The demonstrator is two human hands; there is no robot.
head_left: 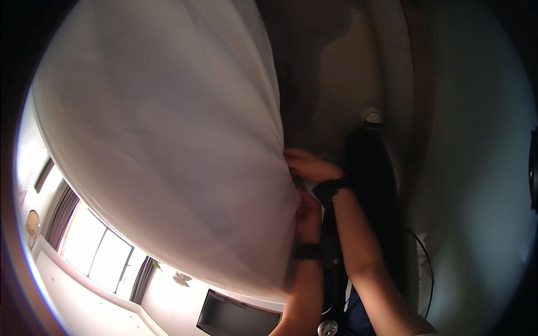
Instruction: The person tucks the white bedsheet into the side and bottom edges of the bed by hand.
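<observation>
A large white cloth sheet fills the left and middle of the view, with soft creases and a long edge running down its right side. At the lower part of that edge my left hand has its fingers curled on the fabric. Just above, my right hand reaches to the same edge, its fingers bent onto the cloth and its fingertips partly hidden and blurred. Dark bands are round both wrists.
My dark-clothed leg and a shoe are right of my hands, over a dim floor. A thin black cable curves at lower right, near a pale greenish surface. Beyond the sheet are a window, curtains and a wall-mounted screen.
</observation>
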